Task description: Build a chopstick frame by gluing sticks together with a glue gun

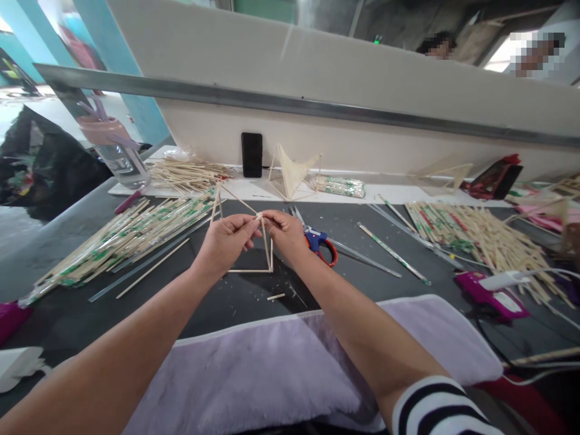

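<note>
A small frame of thin wooden sticks (pixel 250 271) stands on the dark table in front of me. At its upper corner, my left hand (pixel 229 238) pinches the joint from the left side. My right hand (pixel 284 228) closes its fingertips on the same joint from the right, and the two hands nearly touch. Fingers cover most of the joint, so its details are hidden. Scissors with blue and red handles (pixel 322 243) lie just right of my right hand. A short stick piece (pixel 276 296) rests on the table below the frame.
Wrapped chopsticks (pixel 131 241) lie left; more sticks (pixel 498 241) are spread right. A phone (pixel 252 154), a finished-looking stick model (pixel 294 172) and a bottle (pixel 115 154) stand behind. A purple glue gun (pixel 492 295) lies right. A lilac cloth (pixel 272 368) covers the front edge.
</note>
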The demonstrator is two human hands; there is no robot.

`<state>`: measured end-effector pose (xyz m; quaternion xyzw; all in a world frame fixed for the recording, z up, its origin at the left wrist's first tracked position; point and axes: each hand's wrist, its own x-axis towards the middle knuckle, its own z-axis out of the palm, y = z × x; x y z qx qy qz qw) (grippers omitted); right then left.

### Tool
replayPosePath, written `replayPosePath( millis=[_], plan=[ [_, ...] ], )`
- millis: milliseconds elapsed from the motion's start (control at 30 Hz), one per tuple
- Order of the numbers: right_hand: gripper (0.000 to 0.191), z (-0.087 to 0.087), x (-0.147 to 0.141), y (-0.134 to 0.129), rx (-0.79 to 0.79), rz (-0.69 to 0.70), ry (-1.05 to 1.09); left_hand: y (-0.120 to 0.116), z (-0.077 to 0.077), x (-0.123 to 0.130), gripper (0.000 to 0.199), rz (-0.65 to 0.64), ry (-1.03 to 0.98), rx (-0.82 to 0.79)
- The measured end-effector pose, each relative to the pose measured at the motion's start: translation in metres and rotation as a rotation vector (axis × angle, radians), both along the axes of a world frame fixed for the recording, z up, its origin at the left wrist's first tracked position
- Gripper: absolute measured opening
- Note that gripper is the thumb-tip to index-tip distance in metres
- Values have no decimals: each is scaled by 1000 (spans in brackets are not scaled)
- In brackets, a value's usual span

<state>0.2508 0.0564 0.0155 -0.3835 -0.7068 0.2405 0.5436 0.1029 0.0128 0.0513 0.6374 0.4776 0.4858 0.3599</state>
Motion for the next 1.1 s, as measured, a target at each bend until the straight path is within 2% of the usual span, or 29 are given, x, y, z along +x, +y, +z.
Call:
replayPosePath(
  millis=[400,833,1100],
  plan=[
    [31,6,7,-4,36,131,11,0,0,1,21,-8,10,7],
    [28,0,8,4,-84,165,118,-2,2,2,23,-11,28,18],
    [33,3,8,3,-87,158,88,1,-2,4,20,7,-172,20]
  ],
)
